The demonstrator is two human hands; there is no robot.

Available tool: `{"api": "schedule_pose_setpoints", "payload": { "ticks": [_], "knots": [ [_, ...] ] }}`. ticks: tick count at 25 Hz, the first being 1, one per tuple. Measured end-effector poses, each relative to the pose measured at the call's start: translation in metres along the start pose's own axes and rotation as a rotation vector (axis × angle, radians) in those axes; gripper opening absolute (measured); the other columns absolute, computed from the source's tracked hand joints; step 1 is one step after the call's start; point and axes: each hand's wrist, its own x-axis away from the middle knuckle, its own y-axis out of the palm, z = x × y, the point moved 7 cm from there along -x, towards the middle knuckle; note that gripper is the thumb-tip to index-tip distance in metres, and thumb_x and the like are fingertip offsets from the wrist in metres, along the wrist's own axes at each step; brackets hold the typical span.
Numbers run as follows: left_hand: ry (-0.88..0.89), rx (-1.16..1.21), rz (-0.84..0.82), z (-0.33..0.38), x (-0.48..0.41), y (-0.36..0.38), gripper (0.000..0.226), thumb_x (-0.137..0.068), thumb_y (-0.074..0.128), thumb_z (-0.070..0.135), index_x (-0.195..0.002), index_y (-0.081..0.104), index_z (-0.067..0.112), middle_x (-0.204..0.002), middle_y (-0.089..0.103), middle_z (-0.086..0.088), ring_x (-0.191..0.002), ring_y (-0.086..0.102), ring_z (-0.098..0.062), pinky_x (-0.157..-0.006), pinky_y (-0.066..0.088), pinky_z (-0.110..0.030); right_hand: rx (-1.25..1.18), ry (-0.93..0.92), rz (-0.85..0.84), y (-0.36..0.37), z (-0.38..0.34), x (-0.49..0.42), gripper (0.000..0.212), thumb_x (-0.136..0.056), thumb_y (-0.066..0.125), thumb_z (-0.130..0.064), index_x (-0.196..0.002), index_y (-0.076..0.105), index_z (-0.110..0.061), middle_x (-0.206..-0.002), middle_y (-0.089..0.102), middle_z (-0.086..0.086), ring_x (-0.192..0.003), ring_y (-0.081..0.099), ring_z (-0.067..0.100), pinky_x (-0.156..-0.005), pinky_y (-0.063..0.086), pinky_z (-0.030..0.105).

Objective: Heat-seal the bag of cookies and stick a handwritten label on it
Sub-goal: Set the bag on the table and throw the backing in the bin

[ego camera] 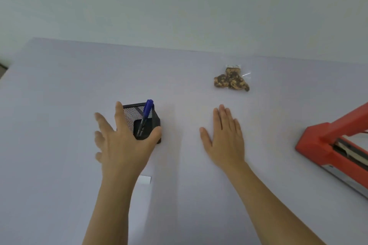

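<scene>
Left hand spread open beside the pen holder; right hand flat, empty, mid-counter; sealer at right edge.

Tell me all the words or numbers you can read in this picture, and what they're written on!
White label at the top of the clear plastic bag of brown cookies: it has dark marks, too small and blurred to read.
Small white paper slip beside the left forearm: no writing visible.
Blue marker pen in the black mesh holder: no print readable.
Red heat sealer: no brand or numbers visible.
So nothing here can be read.
</scene>
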Motion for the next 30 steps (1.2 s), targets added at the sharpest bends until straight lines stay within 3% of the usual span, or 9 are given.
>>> {"api": "schedule_pose_setpoints", "payload": {
  "ticks": [2, 5, 9, 13, 18, 21, 23, 27, 30],
  "knots": [
    [0.029, 0.154, -0.031, 0.006, -0.007, 0.007, 0.098, -0.067, 0.064, 0.049, -0.147, 0.013, 0.028, -0.147, 0.026, -0.011, -0.119, 0.037, -0.026, -0.096, 0.033, -0.040, 0.008, 0.007, 0.003, -0.001, -0.001, 0.000, 0.073, -0.088, 0.019, -0.053, -0.145, 0.022, -0.008, -0.156, 0.019, 0.008, -0.144, 0.014, 0.020, -0.114, 0.009, 0.035],
    [0.123, 0.248, 0.008, 0.043, -0.019, 0.011, 0.089, -0.074, 0.067, 0.038, -0.147, 0.019, 0.022, -0.129, 0.040, -0.007, -0.096, 0.033, -0.015, -0.084, 0.029, -0.028, 0.004, -0.001, -0.009, 0.000, -0.001, 0.001, 0.073, -0.088, 0.019, -0.054, -0.147, 0.017, -0.010, -0.157, 0.014, 0.006, -0.145, 0.009, 0.018, -0.114, 0.005, 0.033],
    [0.296, 0.301, -0.066, 0.135, -0.072, 0.030, 0.086, -0.074, 0.065, 0.042, -0.145, 0.024, 0.016, -0.117, 0.039, -0.002, -0.095, 0.038, -0.016, -0.080, 0.032, -0.026, 0.003, 0.005, -0.025, -0.001, 0.001, 0.002, 0.072, -0.089, 0.021, -0.054, -0.148, 0.009, -0.013, -0.158, 0.006, 0.002, -0.145, 0.002, 0.014, -0.114, -0.002, 0.030],
    [0.381, 0.221, -0.171, 0.203, -0.119, 0.064, 0.073, -0.071, 0.065, 0.044, -0.129, 0.038, 0.009, -0.108, 0.042, -0.010, -0.098, 0.051, -0.031, -0.073, 0.043, -0.032, 0.000, 0.008, -0.020, -0.002, 0.002, 0.002, 0.071, -0.091, 0.024, -0.054, -0.148, 0.005, -0.016, -0.158, 0.001, -0.001, -0.142, -0.007, 0.009, -0.113, -0.005, 0.027],
    [0.369, 0.202, -0.210, 0.222, -0.145, 0.087, 0.078, -0.070, 0.068, 0.042, -0.133, 0.033, 0.010, -0.118, 0.038, -0.013, -0.106, 0.050, -0.034, -0.086, 0.049, -0.041, 0.017, 0.021, 0.003, -0.001, 0.002, -0.001, 0.071, -0.089, 0.024, -0.054, -0.147, 0.009, -0.015, -0.157, 0.007, -0.001, -0.141, -0.004, 0.009, -0.113, -0.003, 0.029],
    [0.370, 0.215, -0.215, 0.220, -0.141, 0.083, 0.107, -0.073, 0.066, 0.055, -0.148, 0.004, 0.011, -0.145, 0.022, -0.020, -0.128, 0.035, -0.040, -0.103, 0.038, -0.048, 0.022, 0.018, -0.003, 0.001, 0.002, -0.001, 0.071, -0.090, 0.027, -0.053, -0.147, 0.012, -0.015, -0.157, 0.009, 0.000, -0.141, -0.003, 0.009, -0.113, -0.001, 0.029],
    [0.361, 0.329, -0.157, 0.204, -0.124, 0.062, 0.107, -0.077, 0.058, 0.063, -0.149, -0.004, 0.012, -0.155, 0.007, -0.019, -0.139, 0.020, -0.037, -0.111, 0.026, -0.046, 0.019, 0.022, -0.014, -0.001, 0.002, -0.001, 0.070, -0.090, 0.028, -0.052, -0.147, 0.012, -0.014, -0.158, 0.009, 0.001, -0.143, -0.001, 0.010, -0.113, -0.001, 0.029],
    [0.446, 0.183, -0.140, 0.115, -0.075, 0.053, 0.054, -0.093, 0.048, 0.029, -0.142, 0.036, 0.010, -0.146, 0.038, -0.013, -0.130, 0.040, -0.027, -0.105, 0.028, -0.028, 0.026, 0.017, -0.029, 0.000, 0.004, -0.006, 0.070, -0.091, 0.030, -0.051, -0.147, 0.014, -0.012, -0.158, 0.010, 0.004, -0.145, 0.005, 0.016, -0.115, 0.002, 0.032],
    [0.550, 0.091, -0.216, 0.043, -0.030, 0.060, 0.039, -0.092, 0.048, 0.008, -0.130, 0.054, 0.011, -0.137, 0.050, -0.009, -0.123, 0.048, -0.024, -0.102, 0.032, -0.025, 0.047, 0.011, -0.021, -0.001, 0.007, -0.008, 0.069, -0.091, 0.028, -0.049, -0.146, 0.016, -0.009, -0.157, 0.013, 0.008, -0.145, 0.009, 0.020, -0.115, 0.006, 0.035]
  ]
}}
